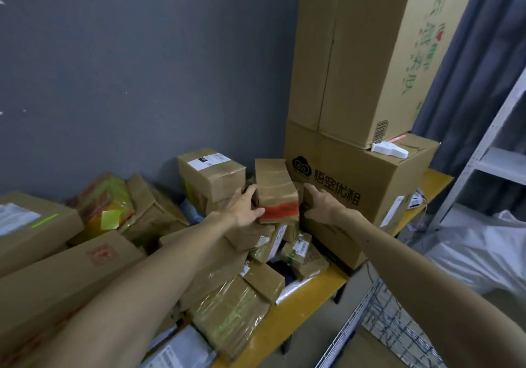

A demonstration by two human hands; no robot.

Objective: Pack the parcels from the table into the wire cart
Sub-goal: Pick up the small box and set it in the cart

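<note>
Parcels (227, 310) hem red-taped box (277, 194), carton (370, 185) beside.

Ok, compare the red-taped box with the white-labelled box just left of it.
The red-taped box stands on end, tall and narrow; the white-labelled box is squatter and broader. The red-taped box has a red tape band and no visible label; the white-labelled box has a shipping label on top and no red. The left hand grips the red-taped box, not the white-labelled box. Both are brown cardboard.
</note>
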